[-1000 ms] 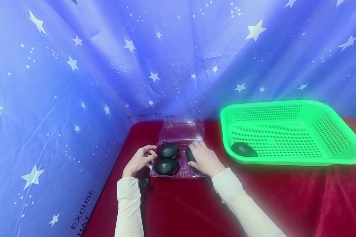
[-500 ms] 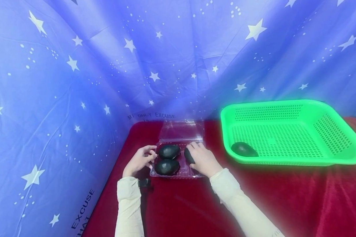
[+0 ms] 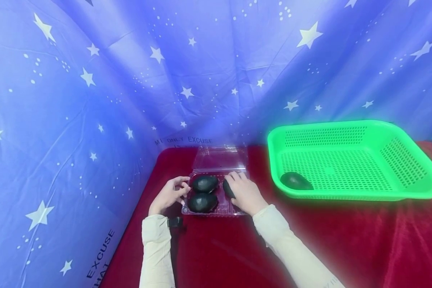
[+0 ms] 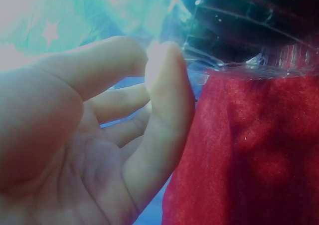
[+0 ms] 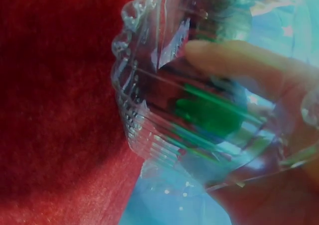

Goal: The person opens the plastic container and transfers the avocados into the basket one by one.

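Observation:
A clear plastic clamshell box lies on the red cloth, its lid tipped back behind it. Two dark, egg-shaped avocados, a rear one and a front one, fill its left half. In the right half my right hand holds a third avocado, mostly hidden under the fingers. The right wrist view shows this avocado dimly through the box wall, the thumb against it. My left hand pinches the box's left edge, thumb and fingertip meeting there.
A green perforated basket stands at the right, with one dark avocado in its near left corner. Blue star-printed cloth hangs behind and at the left. The red cloth covers the table.
My right hand has shifted slightly left with the avocado inside the box. The left hand, the other avocados and the basket stay where they were.

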{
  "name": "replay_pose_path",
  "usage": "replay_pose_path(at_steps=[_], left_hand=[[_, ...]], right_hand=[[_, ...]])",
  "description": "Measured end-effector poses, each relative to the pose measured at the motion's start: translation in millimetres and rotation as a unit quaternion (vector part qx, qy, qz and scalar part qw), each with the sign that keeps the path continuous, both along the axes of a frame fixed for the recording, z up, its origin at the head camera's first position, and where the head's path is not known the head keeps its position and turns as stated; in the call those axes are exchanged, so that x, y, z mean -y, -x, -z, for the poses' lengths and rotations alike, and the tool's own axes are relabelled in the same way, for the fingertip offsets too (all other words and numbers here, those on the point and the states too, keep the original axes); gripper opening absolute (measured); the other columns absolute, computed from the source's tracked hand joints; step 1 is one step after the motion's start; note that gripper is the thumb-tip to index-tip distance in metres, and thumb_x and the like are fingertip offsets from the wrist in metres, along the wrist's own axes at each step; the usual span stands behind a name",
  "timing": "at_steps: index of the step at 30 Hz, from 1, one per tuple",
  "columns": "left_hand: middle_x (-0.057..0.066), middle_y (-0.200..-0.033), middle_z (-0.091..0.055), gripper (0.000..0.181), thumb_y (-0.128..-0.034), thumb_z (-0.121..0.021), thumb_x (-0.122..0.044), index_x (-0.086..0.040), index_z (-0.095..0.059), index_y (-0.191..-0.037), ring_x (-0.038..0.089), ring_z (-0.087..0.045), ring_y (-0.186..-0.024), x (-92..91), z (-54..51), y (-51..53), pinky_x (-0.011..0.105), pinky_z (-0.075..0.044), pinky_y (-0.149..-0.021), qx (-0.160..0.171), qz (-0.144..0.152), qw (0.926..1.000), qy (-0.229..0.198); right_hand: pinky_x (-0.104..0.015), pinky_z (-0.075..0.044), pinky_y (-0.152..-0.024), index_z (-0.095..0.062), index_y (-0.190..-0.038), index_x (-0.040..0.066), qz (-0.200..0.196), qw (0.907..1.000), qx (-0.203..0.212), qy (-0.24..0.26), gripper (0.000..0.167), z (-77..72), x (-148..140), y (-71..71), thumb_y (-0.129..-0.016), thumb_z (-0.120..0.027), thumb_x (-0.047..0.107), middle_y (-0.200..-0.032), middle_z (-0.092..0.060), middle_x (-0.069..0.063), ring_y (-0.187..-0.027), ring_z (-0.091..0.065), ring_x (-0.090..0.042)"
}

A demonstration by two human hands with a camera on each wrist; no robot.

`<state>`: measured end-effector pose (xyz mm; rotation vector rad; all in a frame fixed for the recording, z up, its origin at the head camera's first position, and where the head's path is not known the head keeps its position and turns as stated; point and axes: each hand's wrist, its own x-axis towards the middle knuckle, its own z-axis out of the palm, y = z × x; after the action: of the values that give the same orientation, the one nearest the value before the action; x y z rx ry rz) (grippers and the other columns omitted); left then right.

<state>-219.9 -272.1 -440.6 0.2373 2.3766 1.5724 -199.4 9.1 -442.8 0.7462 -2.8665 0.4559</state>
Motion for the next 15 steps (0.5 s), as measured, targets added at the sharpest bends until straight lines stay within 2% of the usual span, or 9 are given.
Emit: replay_pose_path(at_steps=[15], left_hand=[[0.026, -0.102, -0.058, 0.047, -0.094, -0.064, -0.001, 0.009, -0.048, -0.137, 0.019, -0.058, -0.07, -0.3, -1.1, -0.1, 0.03, -0.058, -0.053, -0.001, 0.001, 1.0, 0.001]], right_hand=[[-0.047, -0.059, -0.085, -0.058, -0.132, 0.0, -0.009, 0.9997, 0.009, 0.019, 0.068, -1.7, -3.0, 2.3, -0.072, -0.086, 0.016, -0.13, -0.059, -0.015, -0.12, -0.056, -0.035]])
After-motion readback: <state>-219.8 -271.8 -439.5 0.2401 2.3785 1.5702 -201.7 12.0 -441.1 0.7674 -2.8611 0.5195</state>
